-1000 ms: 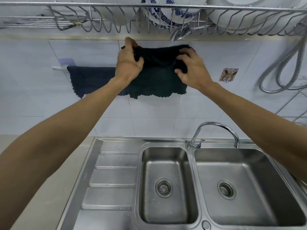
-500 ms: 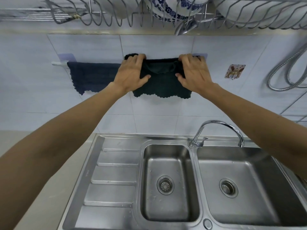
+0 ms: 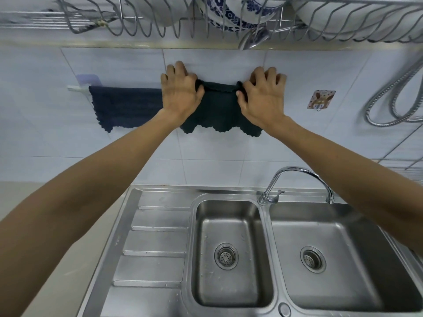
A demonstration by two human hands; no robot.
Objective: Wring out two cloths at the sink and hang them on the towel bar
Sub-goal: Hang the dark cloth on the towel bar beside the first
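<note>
A dark green cloth point(image 3: 218, 108) with a scalloped lower edge hangs over the towel bar point(image 3: 76, 88) on the tiled wall. My left hand point(image 3: 179, 92) presses on its left top corner with the thumb tucked against the cloth. At the right top corner, my right hand point(image 3: 263, 94) pinches the edge between thumb and fingers. A navy blue cloth point(image 3: 126, 106) hangs on the same bar just to the left, touching my left hand. Most of the bar is hidden by the two cloths.
A steel double sink point(image 3: 265, 225) with a curved tap point(image 3: 297, 172) and a ribbed drainboard point(image 3: 155, 243) lies below. Above hangs a wire dish rack point(image 3: 206, 24) holding plates. A small hook sticker point(image 3: 320, 99) and a metal hose point(image 3: 393, 92) are on the wall at right.
Both hands lowered the green cloth from under the rack onto the bar, then moved apart to its top corners with fingers now spread.
</note>
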